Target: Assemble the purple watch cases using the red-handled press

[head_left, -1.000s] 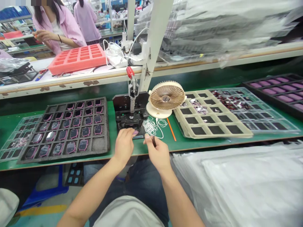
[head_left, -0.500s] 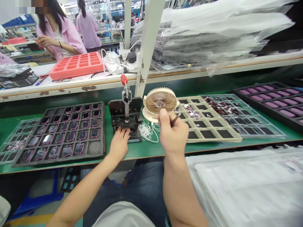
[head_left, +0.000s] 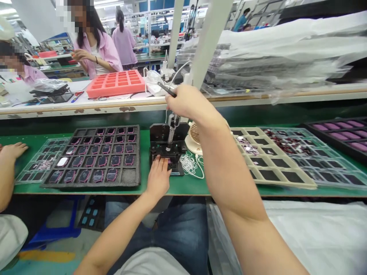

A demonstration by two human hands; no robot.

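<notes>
My left hand (head_left: pixel 159 176) lies on the front of a black clamp fixture (head_left: pixel 180 147), fingers stretched out over its bed. A bit of pink shows beside the fingertips; what lies under them is hidden. My right hand (head_left: pixel 185 101) is closed at the top of the fixture's metal toggle clamp (head_left: pixel 172 131), covering where its red handle was seen. Out of that fist sticks a slim dark pair of tweezers (head_left: pixel 166 89), pointing up and left. To the left, a grey foam tray (head_left: pixel 130 176) holds rows of pink-rimmed watch cases (head_left: pixel 98 175).
My right forearm partly hides a cream fan (head_left: pixel 194 133). White string (head_left: pixel 187 164) lies by the fixture. A beige tray (head_left: pixel 298 184) and clear trays of small parts stand right. A shelf edge (head_left: pixel 114 110) runs behind. At far left is another person's hand (head_left: pixel 17 149).
My right hand has moved up and left from in front of the fan to the top of the clamp, tweezers still in it. My left hand stays on the fixture. The view has shifted left.
</notes>
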